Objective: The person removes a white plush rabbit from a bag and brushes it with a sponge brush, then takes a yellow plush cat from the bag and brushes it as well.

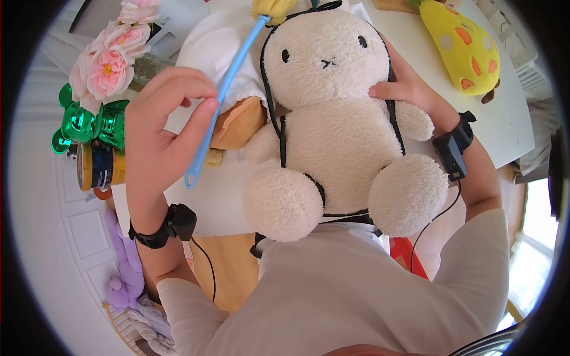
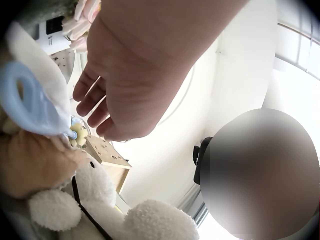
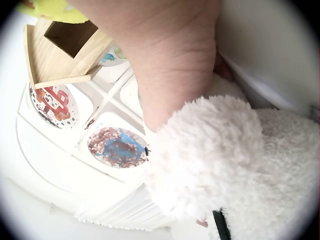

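A white plush rabbit (image 1: 332, 142) with black trim and an x-shaped mouth sits facing me at the front of the white table. My right hand (image 1: 409, 83) holds it at the neck, thumb in front and the fingers hidden behind. A light blue stick (image 1: 228, 77) with a hole in its end and a yellow head (image 1: 272, 9) lies slanting at the rabbit's left-hand side in the head view. My left hand (image 1: 166, 124) is beside the stick, thumb and index tips right at its edge. In the left wrist view its fingers (image 2: 95, 102) hang loosely bent, with the stick apart from them.
A tan soft thing (image 1: 240, 124) and white cloth (image 1: 208, 47) lie by the stick. Pink flowers (image 1: 110, 65), a shiny green figure (image 1: 80, 121) and a jar (image 1: 95, 166) stand at left. A yellow plush (image 1: 466, 50) lies far right. The right wrist view shows a wooden box (image 3: 70, 50).
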Available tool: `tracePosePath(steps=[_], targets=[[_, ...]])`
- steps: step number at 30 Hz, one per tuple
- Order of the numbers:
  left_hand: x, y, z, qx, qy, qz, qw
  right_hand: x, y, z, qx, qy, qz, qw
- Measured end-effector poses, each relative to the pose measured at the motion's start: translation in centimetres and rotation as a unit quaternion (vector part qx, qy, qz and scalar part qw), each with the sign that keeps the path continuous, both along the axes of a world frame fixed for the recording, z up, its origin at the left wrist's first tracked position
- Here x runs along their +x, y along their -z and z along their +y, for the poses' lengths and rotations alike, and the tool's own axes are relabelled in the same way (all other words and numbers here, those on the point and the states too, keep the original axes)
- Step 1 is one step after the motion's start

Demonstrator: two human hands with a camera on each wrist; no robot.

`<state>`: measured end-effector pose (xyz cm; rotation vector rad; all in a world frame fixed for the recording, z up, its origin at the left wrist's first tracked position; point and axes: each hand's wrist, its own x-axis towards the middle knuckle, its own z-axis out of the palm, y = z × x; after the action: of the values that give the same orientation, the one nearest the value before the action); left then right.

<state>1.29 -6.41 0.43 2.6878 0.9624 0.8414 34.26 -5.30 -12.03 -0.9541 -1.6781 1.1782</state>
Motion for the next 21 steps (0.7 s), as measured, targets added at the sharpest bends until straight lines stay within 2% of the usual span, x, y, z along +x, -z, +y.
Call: tracePosePath(steps=[2,4,6,8,12,15,18,20,21], targets=[[2.3,-0.5,-0.2,-0.057,0.096,-0.019,0.994,0.1,0.1,0.1,0.002,-0.003,0.011,1.000],[4.7,-0.7,-1.1,-0.121,0.189,0.039,0.974,-0.2,-0.1,0.1,-0.008,-0.011,0.025,1.000],[6.1,0.7,-0.7,-0.160,0.281,0.035,0.945,-0.1,-0.6,0.0,-0.024,-0.017,0.043,0.999],[6.0,2.2,-0.4,-0.208,0.318,0.027,0.925,-0.1,-0.8,-0.1,-0.017,-0.013,0.023,1.000],[5.0,1.3,-0.6,-0.285,0.364,0.053,0.885,-0.6,-1.8,-0.6,-0.063,0.002,-0.031,0.998],[4.4,0.6,-1.2,-0.303,0.400,0.069,0.862,-0.3,-0.9,-0.3,-0.008,-0.005,0.017,1.000],[3.9,0.4,-1.1,-0.343,0.452,0.072,0.820,-0.3,-0.9,-0.4,-0.020,-0.011,0.029,0.999],[3.8,-0.3,-1.0,-0.347,0.407,0.037,0.844,-0.1,-0.8,-0.1,-0.007,-0.016,0.017,1.000],[3.9,-0.4,-0.8,-0.321,0.373,0.027,0.870,0.0,-0.7,0.0,0.000,-0.019,0.010,1.000]])
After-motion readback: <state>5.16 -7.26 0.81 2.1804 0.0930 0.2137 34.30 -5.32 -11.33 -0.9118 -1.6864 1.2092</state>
